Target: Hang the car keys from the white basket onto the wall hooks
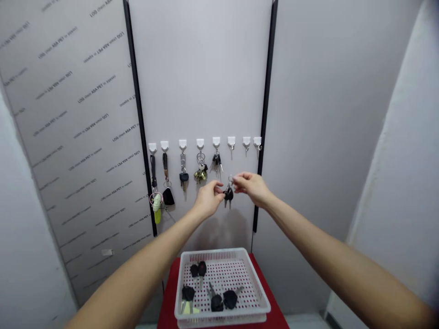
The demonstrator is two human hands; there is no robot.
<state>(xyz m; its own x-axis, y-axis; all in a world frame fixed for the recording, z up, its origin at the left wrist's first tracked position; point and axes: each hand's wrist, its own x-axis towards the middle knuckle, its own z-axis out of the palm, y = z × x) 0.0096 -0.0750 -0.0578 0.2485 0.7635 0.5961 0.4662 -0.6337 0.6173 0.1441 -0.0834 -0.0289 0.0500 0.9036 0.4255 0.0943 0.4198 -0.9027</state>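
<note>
Between my two hands, in front of the panel, hangs a bunch of black-headed keys point(228, 194) on a metal ring. My right hand point(252, 186) pinches the ring at the top. From the other side, the fingertips of my left hand point(210, 198) are closed at the black key heads. Above is a row of white hooks point(231, 140); the three at the right carry nothing. A smaller set of black-headed keys point(216, 161) hangs on the hook up and left of my hands, and a bunch of brass keys point(200, 172) hangs beside it.
Below my hands, a white perforated basket point(265, 305) with several black-headed keys point(230, 299) stands on a red surface point(279, 317). Further left hang a key with a coiled holder point(184, 176), a black fob point(168, 196) and a green keychain point(157, 214). Black strips point(269, 68) edge the panel.
</note>
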